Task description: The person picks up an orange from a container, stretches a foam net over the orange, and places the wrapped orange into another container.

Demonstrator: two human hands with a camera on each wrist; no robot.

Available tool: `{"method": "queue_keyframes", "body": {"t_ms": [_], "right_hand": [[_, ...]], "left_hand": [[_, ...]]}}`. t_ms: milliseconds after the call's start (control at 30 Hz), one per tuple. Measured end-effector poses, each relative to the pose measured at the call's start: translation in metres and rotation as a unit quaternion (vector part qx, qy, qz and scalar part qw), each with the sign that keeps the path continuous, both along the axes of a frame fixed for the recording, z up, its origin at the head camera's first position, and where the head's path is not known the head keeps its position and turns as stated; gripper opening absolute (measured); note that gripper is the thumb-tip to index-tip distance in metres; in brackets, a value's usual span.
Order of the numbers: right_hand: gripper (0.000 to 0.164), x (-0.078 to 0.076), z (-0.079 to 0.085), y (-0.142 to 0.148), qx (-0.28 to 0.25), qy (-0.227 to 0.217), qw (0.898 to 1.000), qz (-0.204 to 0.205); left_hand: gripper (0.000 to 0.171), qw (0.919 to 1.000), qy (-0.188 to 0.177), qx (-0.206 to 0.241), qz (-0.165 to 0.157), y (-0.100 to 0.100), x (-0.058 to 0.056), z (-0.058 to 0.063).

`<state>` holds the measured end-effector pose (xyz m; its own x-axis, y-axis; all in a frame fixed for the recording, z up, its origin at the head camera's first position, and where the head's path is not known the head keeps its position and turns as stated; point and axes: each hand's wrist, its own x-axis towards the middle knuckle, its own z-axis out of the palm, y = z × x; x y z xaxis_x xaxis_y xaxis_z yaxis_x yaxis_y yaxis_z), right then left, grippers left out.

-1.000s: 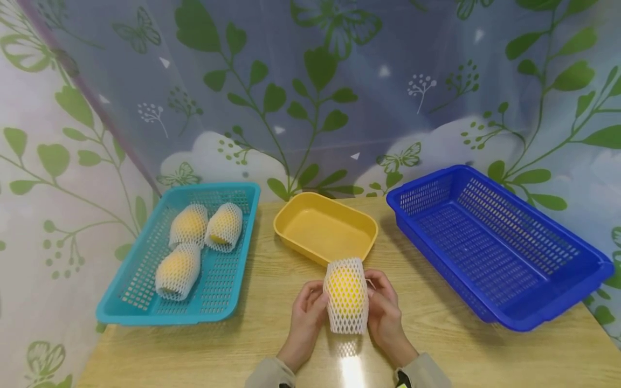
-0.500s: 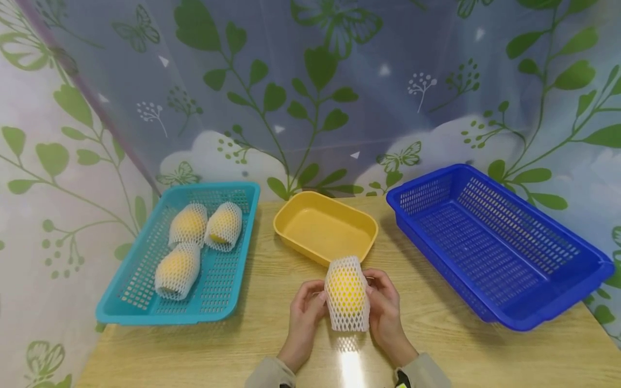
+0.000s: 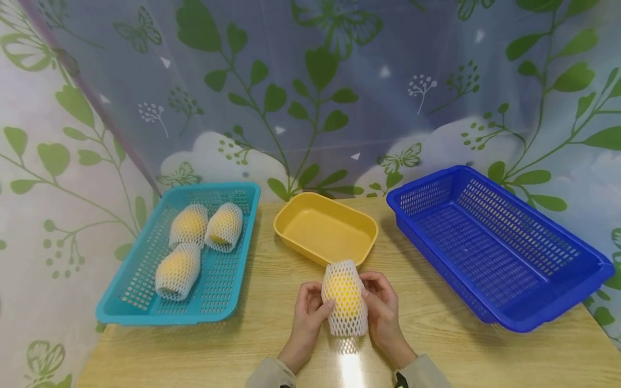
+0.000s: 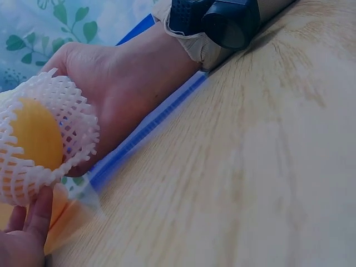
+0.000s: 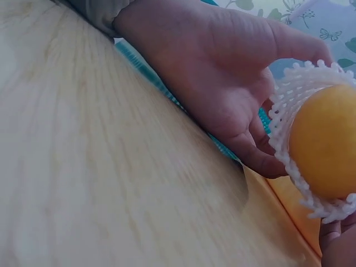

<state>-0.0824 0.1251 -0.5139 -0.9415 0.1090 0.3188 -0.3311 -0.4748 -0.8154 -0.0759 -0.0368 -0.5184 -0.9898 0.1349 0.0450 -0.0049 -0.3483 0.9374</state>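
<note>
A smooth yellow fruit [image 3: 344,296], mango-like in shape, is wrapped in a white foam net sleeve [image 4: 77,114]. My left hand [image 3: 305,320] grips its left side, with the thumb lying across the front of the net. On the opposite side my right hand [image 3: 385,318] holds it between thumb and fingers. The sleeve's near end gapes, and bare fruit shows through it in both wrist views. Both hands hold it over the wooden table, just in front of a yellow plastic tray [image 3: 326,237], whose front rim the sleeve's top overlaps in the head view.
At the left, a teal basket [image 3: 215,293] contains three net-wrapped yellow fruits [image 3: 178,271]. A deep blue basket [image 3: 466,242] stands angled at the right. Behind the table [image 3: 194,355] hangs a leaf-patterned curtain [image 3: 271,64].
My left thumb has slid from the fruit's edge onto the front of the net. The fruit has tilted a little and sunk slightly toward the table. Baskets and tray stay put.
</note>
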Motion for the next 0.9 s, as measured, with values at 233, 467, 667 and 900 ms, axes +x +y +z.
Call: {"method": "queue_keyframes", "body": {"t_ms": [233, 467, 667, 900], "right_hand": [[0.029, 0.003, 0.005, 0.001, 0.014, 0.007, 1.000, 0.012], [0.028, 0.006, 0.025, -0.001, 0.038, 0.008, 0.999, 0.016], [0.024, 0.012, 0.051, -0.008, 0.072, 0.027, 0.996, 0.045], [0.018, 0.006, 0.074, -0.015, 0.105, 0.083, 0.990, 0.042]], "left_hand": [[0.040, 0.9982, 0.025, -0.032, -0.044, 0.000, 0.000, 0.001], [0.038, 0.9983, -0.005, 0.001, -0.058, 0.000, 0.004, 0.017], [0.036, 0.9930, -0.084, 0.069, -0.046, -0.010, 0.010, 0.054], [0.031, 0.9937, -0.070, 0.072, -0.050, -0.036, 0.013, 0.085]]}}
